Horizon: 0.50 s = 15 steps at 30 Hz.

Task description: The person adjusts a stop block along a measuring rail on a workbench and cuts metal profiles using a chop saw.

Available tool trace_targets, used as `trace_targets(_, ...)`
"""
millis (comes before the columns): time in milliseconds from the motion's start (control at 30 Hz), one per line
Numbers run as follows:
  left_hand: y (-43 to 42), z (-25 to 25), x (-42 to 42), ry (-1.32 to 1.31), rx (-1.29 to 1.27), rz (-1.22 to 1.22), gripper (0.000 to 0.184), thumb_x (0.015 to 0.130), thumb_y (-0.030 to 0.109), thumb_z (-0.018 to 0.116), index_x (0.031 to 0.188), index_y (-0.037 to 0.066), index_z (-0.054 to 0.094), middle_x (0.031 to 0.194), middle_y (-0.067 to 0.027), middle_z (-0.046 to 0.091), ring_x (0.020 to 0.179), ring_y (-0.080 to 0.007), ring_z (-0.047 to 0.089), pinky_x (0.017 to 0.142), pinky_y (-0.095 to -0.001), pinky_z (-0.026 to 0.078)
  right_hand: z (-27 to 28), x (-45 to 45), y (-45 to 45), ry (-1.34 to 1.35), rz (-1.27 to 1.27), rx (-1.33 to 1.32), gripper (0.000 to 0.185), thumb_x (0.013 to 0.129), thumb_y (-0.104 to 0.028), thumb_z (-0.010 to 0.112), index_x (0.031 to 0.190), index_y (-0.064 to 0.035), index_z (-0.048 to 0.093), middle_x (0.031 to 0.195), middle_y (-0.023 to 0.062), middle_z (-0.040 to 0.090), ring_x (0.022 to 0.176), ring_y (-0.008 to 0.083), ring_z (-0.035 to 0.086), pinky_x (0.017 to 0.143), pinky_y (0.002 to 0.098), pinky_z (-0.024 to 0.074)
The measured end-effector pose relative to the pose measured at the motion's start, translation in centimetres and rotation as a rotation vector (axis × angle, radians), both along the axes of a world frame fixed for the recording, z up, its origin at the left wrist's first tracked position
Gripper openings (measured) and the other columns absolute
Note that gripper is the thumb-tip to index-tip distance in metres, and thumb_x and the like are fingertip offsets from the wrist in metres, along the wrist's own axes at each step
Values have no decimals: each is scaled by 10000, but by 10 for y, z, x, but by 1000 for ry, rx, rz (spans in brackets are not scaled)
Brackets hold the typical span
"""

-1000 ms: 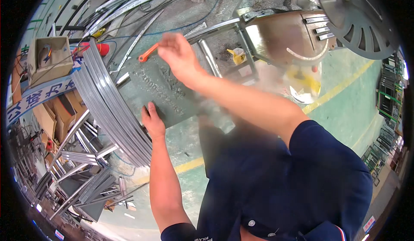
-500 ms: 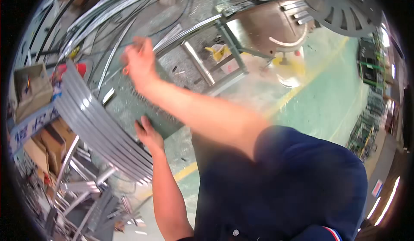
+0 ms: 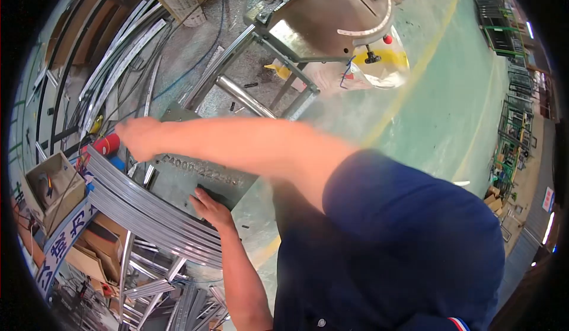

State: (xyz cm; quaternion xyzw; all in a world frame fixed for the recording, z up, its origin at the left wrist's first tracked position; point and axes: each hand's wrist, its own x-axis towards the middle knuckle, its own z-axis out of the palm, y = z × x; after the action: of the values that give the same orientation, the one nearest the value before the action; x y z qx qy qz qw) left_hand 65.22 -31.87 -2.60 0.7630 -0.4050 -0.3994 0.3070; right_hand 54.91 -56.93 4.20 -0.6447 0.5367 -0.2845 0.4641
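My right hand (image 3: 141, 139) reaches across the grey metal plate (image 3: 178, 192) towards a red cylindrical thing (image 3: 107, 145) at its far left end. It is blurred, and its fingers do not show clearly enough to tell whether they hold anything. My left hand (image 3: 212, 210) rests at the near edge of the plate, with fingers apart and nothing visible in them. Beside it lies a row of long grey metal profiles (image 3: 151, 212), side by side, looking bowed through the lens. Raised digits on the plate show just below my right forearm.
A saw-like machine with a round metal table (image 3: 320, 20) stands at the top, joined by a roller frame (image 3: 246, 97). An open cardboard box (image 3: 56, 186) sits at the left. Metal offcuts (image 3: 154, 289) pile below the profiles; long strips (image 3: 121, 64) lie upper left.
My right hand has moved left and down, from above the plate's far edge to beside the red thing. My left hand stays by the plate's near edge. The camera view has shifted.
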Motion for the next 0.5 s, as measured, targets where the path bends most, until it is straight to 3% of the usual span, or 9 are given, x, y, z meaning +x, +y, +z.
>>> trace_targets(67, -1, -1, -6, -60, -66, -16, 733, 1019, 488, 430, 1280, -197, 406, 1200, -290, 551, 1071, -321, 512, 975, -372, 391, 15, -11, 4, 121, 250, -151, 520, 757, -184, 690, 1206, 2, 508, 1156, 273, 552, 1112, 399, 578, 917, 428, 494)
trace_targets(100, 1, -1, -12, -113, -124, -23, 729, 1020, 484, 428, 1278, -197, 407, 1200, -296, 548, 1083, -331, 512, 983, -380, 383, 20, -23, 2, 75, 260, -142, 479, 785, -198, 666, 1197, 7, 535, 1198, 269, 536, 1120, 407, 564, 921, 446, 484)
trace_targets(167, -3, 7, -23, -147, -101, -34, 715, 1022, 472, 426, 1277, -196, 408, 1197, -302, 547, 1081, -340, 516, 984, -383, 381, 13, -47, 2, 86, 182, -301, 426, 800, -199, 655, 1168, -5, 565, 1183, 252, 547, 1112, 395, 560, 915, 456, 483)
trace_targets(233, -8, 16, -37, -191, -56, -43, 674, 1029, 439, 415, 1281, -187, 403, 1186, -309, 549, 1076, -361, 522, 980, -388, 378, 11, -80, 7, 56, 112, -255, 413, 807, -214, 666, 1174, -59, 559, 1155, 205, 548, 1090, 383, 553, 886, 454, 479)
trace_targets(367, -13, 21, -58, -140, -108, -9, 652, 1029, 427, 421, 1278, -175, 409, 1176, -299, 555, 1063, -361, 527, 963, -400, 388, -3, -131, 28, 48, 65, -311, 389, 830, -221, 658, 1177, -72, 565, 1134, 181, 558, 1076, 370, 555, 890, 450, 472)
trace_targets(500, -19, 33, -67, -74, -52, -58, 660, 1023, 433, 430, 1285, -173, 416, 1218, -306, 545, 1099, -364, 532, 976, -405, 397, 7, -169, 59, 15, -16, -322, 339, 846, -163, 647, 1161, -64, 571, 1070, 138, 566, 948, 311, 596, 848, 417, 477)
